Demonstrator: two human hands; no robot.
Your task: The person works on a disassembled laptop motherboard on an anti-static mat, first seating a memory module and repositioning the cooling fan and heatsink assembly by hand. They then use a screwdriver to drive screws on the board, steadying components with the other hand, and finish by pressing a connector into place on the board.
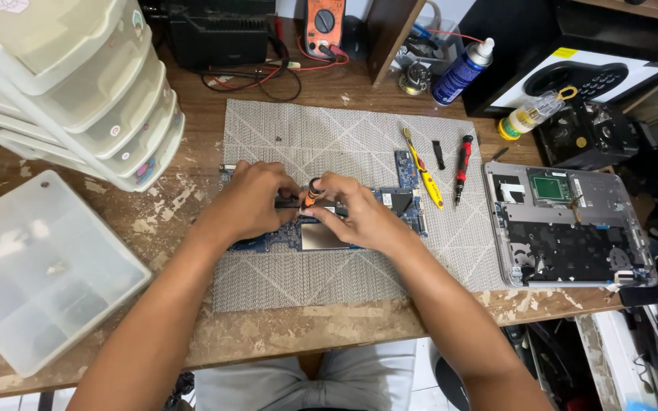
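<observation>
Clutter rings my work: stacked plastic drawers at the far left, a clear compartment box nearer me, a blue spray can and a multimeter at the back of the table, and an opened laptop shell to the right. A yellow tool and a red screwdriver lie beside the blue circuit board, which rests on the grey mat, long axis left to right. My left hand presses the board; its fingers curl together. My right hand pinches an orange-handled screwdriver, seemingly upright, tip hidden. My hands cover most of the board.
</observation>
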